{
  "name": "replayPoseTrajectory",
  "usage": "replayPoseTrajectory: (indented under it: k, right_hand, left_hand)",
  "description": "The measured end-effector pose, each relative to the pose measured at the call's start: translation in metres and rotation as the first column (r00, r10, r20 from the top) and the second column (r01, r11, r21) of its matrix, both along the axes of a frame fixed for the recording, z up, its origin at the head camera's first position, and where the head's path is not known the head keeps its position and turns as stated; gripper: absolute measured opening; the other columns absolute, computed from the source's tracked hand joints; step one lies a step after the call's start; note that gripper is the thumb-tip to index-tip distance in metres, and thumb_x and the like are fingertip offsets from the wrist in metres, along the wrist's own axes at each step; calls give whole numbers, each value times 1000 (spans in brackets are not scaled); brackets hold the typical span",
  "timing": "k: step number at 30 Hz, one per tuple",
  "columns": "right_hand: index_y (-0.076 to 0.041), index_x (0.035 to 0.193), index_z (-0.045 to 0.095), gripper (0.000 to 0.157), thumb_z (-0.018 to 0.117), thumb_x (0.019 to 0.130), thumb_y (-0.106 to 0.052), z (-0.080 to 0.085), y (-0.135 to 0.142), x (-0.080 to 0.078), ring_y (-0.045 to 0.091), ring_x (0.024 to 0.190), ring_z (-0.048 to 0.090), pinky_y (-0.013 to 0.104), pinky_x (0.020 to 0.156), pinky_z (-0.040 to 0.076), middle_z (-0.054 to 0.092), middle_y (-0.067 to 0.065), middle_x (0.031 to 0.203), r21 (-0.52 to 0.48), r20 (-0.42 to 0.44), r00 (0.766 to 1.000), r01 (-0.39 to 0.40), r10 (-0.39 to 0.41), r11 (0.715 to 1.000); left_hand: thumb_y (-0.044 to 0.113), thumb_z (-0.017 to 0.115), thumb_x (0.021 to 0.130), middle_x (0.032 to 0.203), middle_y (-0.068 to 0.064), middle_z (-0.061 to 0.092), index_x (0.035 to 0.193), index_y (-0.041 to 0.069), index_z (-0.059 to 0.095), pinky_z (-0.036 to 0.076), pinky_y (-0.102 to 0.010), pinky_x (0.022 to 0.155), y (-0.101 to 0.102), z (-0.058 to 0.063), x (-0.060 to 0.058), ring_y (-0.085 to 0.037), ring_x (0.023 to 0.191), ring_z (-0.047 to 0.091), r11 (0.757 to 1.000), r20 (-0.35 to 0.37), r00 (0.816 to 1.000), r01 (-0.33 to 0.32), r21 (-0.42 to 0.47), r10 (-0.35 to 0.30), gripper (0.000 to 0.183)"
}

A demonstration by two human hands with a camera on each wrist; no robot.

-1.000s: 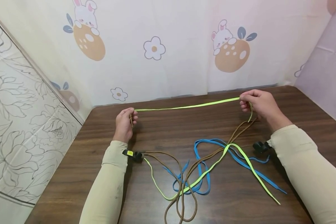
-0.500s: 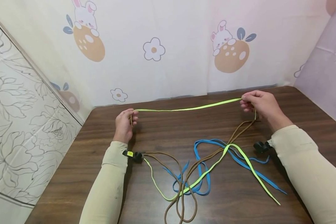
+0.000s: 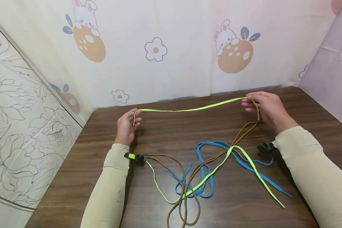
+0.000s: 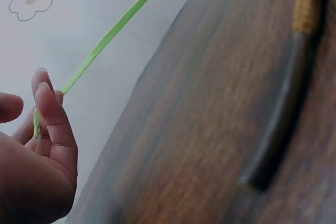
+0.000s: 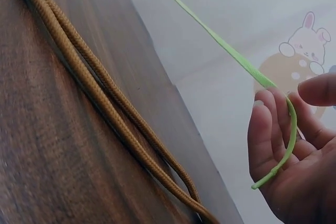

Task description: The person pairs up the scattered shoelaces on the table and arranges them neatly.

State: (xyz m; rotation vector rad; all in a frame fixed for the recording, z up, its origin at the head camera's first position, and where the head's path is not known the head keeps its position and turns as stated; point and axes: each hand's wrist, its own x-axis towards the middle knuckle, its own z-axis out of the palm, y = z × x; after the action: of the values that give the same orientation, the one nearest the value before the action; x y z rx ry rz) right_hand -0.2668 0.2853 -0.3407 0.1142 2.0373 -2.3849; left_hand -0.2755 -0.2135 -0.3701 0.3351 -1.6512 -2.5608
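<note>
In the head view, a flat neon-yellow shoelace (image 3: 188, 110) spans between the hands above the far part of the table, sagging slightly. My left hand (image 3: 127, 126) carries one end across its fingers; in the left wrist view the thumb stands apart from that lace end (image 4: 37, 124). Across the fingers of my right hand (image 3: 269, 109) lies the other end, its tip hanging over the palm in the right wrist view, the right thumb (image 5: 317, 90) raised off it. A brown round shoelace (image 3: 246, 126) lies on the table below the right hand.
Nearer on the dark wooden table (image 3: 96, 177) lie a blue shoelace (image 3: 200, 155), more brown cord (image 3: 186, 190) and a second neon-yellow shoelace (image 3: 209, 175), crossing one another. A wall sheet (image 3: 185, 63) with printed rabbits borders the table's far edge.
The right hand's fingers have loosened and spread, and the lace tail beneath it has shifted. The left hand's grip has loosened slightly too. The held lace stays stretched across; the laces on the table lie unmoved.
</note>
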Motion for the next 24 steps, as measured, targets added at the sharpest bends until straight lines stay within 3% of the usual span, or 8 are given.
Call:
replayPoseTrajectory:
  k: [3, 9, 17, 21, 24]
  right_hand:
    - [-8, 103, 70, 13, 68, 97, -19, 0, 1, -1, 14, 86, 73, 28, 72, 59, 75, 4, 93, -2, 15, 1000, -8, 8, 1000]
    - [-10, 101, 72, 13, 63, 100, -18, 1, 3, -1, 14, 85, 73, 27, 73, 59, 75, 4, 94, 1, 25, 999, -27, 27, 1000]
    - [-10, 110, 68, 13, 59, 101, -9, -5, 3, -1, 8, 87, 70, 24, 71, 57, 70, -5, 97, 242, 5, 1000, -20, 19, 970]
    - [-4, 113, 64, 15, 62, 100, -9, -5, 2, -2, 9, 85, 71, 23, 72, 57, 70, -3, 95, 195, -7, 1000, 3, -1, 981]
    - [-2, 111, 65, 14, 65, 97, -5, -4, 2, -1, 12, 83, 72, 23, 71, 58, 72, 0, 96, 71, -27, 999, 29, -28, 997]
  left_hand:
    - [12, 47, 105, 134, -18, 61, 129, 3, 59, 49, -19, 54, -1, 1, 1, -10, 63, 65, 1000, 15, 1000, 9, 22, -9, 28]
    - [12, 46, 105, 140, -17, 57, 137, 2, 54, 49, -20, 55, 0, 5, 3, -12, 68, 69, 999, 14, 1000, 11, 44, -11, 34]
    - [12, 45, 105, 143, -18, 54, 140, 2, 50, 50, -20, 58, 3, 3, 3, -12, 71, 71, 999, 14, 1000, 23, 30, -24, 37]
    - [13, 44, 105, 143, -17, 55, 140, 3, 50, 51, -20, 59, 2, 2, 3, -13, 72, 71, 999, 11, 999, 33, 29, -33, 37]
    - [17, 43, 106, 143, -15, 55, 142, 3, 49, 52, -21, 61, 1, 2, 2, -13, 73, 71, 998, -8, 999, 38, 45, -38, 39]
